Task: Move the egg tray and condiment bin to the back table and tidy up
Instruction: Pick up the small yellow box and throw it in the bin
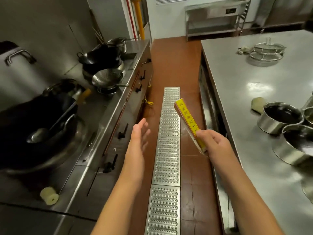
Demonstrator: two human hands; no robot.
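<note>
Head view puts you in the aisle between the stove line and the steel table (245, 92). Your right hand (215, 143) is clenched around the lower end of a flat tray (189, 126) seen edge-on, yellow strip with red characters facing you; it may be the egg tray, though the angle hides its face. It tilts up and away over the floor drain grate (167, 141). Your left hand (138, 139) hangs open, palm inward, holding nothing. Round steel tins (279, 117) sit at the table's right edge.
</note>
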